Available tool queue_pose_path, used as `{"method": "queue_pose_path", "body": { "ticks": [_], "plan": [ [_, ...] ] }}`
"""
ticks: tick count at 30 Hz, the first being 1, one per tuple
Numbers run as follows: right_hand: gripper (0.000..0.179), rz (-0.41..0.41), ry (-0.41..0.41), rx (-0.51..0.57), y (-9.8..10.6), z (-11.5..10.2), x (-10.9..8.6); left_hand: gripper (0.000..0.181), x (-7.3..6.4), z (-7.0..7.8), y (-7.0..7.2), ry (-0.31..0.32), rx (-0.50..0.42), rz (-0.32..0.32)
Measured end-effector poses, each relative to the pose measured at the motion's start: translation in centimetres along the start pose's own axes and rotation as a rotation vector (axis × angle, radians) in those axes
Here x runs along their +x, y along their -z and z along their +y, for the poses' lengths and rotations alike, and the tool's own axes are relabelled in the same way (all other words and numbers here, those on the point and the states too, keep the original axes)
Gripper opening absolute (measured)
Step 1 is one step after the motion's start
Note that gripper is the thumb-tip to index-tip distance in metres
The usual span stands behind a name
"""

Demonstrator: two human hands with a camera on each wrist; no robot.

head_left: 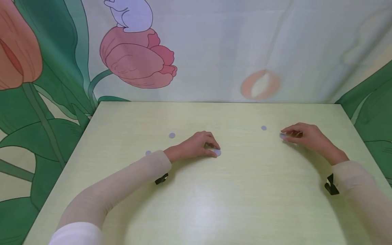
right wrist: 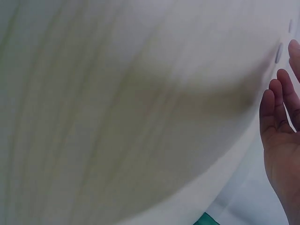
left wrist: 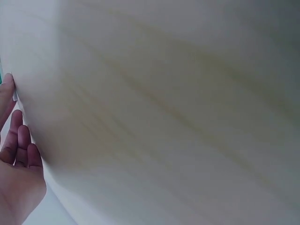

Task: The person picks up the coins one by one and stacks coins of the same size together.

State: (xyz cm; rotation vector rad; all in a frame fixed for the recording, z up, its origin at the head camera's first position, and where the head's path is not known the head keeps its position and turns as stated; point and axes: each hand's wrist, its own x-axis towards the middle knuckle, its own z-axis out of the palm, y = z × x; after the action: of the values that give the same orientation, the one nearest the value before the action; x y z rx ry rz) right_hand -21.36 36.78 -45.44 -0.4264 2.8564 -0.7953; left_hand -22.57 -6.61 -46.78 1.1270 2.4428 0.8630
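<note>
In the head view my left hand (head_left: 199, 145) is near the table's middle, pinching a small pale lavender disc (head_left: 217, 152) between thumb and fingertips. The left wrist view shows the disc's thin edge beside the fingers (left wrist: 21, 140). Toward the right side, my right hand (head_left: 306, 136) has its thumb and fingertips around another pale disc (head_left: 282, 135), with space between them. In the right wrist view that disc (right wrist: 279, 53) lies on the table just off the fingertips, and the fingers (right wrist: 280, 101) are fairly straight.
Another disc (head_left: 264, 128) lies left of my right hand. Two more discs are on the left: one (head_left: 172, 135) behind my left forearm, another (head_left: 148, 153) partly covered by the sleeve. The pale wooden table (head_left: 214, 197) meets a printed curtain (head_left: 214, 51) at its far edge.
</note>
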Motion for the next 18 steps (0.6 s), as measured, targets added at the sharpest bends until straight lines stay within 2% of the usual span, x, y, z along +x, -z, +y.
{"method": "queue_pose_path", "body": {
  "ticks": [18],
  "plan": [
    [0.039,0.031,-0.048,0.011,-0.72,0.31,0.00,0.029,0.17,-0.53,-0.23,-0.004,-0.016,0.004]
  ]
}}
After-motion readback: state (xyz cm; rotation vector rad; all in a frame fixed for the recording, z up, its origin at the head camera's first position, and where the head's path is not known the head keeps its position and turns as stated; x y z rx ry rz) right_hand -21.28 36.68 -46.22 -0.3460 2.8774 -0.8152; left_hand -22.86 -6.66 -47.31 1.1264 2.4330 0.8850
